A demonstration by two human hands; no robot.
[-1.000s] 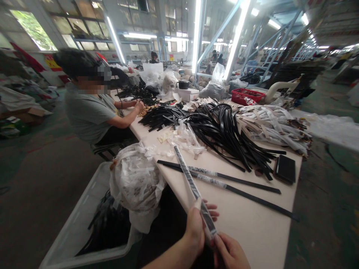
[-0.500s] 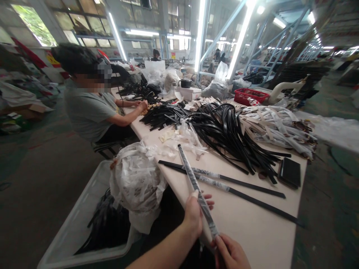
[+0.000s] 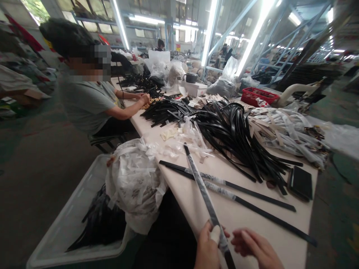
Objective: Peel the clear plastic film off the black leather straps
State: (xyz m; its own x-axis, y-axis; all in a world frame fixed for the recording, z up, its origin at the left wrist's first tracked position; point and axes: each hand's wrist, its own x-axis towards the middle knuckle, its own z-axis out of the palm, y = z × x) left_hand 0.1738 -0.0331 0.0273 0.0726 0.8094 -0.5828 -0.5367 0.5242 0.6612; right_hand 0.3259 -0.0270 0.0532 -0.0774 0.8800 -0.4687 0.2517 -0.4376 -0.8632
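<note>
A long black strap [image 3: 203, 190], partly wrapped in clear plastic film, slants from the table toward me. My left hand [image 3: 209, 244] grips its near part between thumb and fingers; a whitish cover shows on the thumb. Just to the right, my right hand [image 3: 256, 246] is off the strap, its fingers loosely curled with nothing visible in them. Two more film-wrapped straps [image 3: 266, 216] lie across the table beneath the held one, their right ends spread apart.
A heap of black straps [image 3: 238, 130] and a black wallet-like case [image 3: 300, 183] lie on the table [image 3: 280, 239]. A plastic bin [image 3: 81, 257] with black strips and a stuffed white bag [image 3: 134, 179] stand at left. A co-worker [image 3: 86, 101] sits beyond, handling small gold-coloured pieces.
My left hand has slid down the strap toward its near end. My right hand has let go of the strap and moved away to the right. The view has shifted slightly.
</note>
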